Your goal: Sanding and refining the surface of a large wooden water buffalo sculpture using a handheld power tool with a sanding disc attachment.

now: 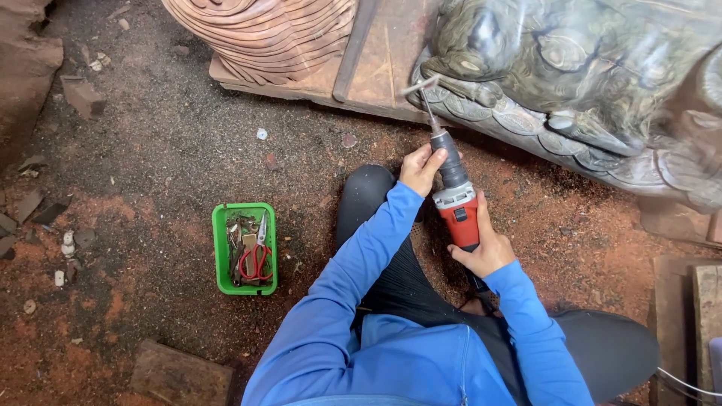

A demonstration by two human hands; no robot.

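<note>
Dirt floor [165,150], dark and strewn with reddish sawdust and wood chips. Seated posture noted, knees in dark trousers, blue sleeves.

Right hand [485,248]: clenched round the red rear body of a red, grey and black handheld rotary grinder [455,192]. Left hand [420,167]: wrapped around the black front barrel of the same tool, just ahead of the right hand. Tool angled up and away from both hands, its thin shaft ending in a small spinning bit [420,85], blurred, at or touching the lower edge of a large dark greenish carved wood sculpture [571,68]; exact contact cannot be told.

Beyond the left hand, further left: a pale reddish carved wood piece with ribbed grooves [263,34] on a flat wooden base [376,68].

Left of the left sleeve, well apart: small green plastic tray [220,248] on the floor, holding red-handled pliers [257,259] and assorted metal tools.

Near bottom left: flat wooden block [180,372].
</note>
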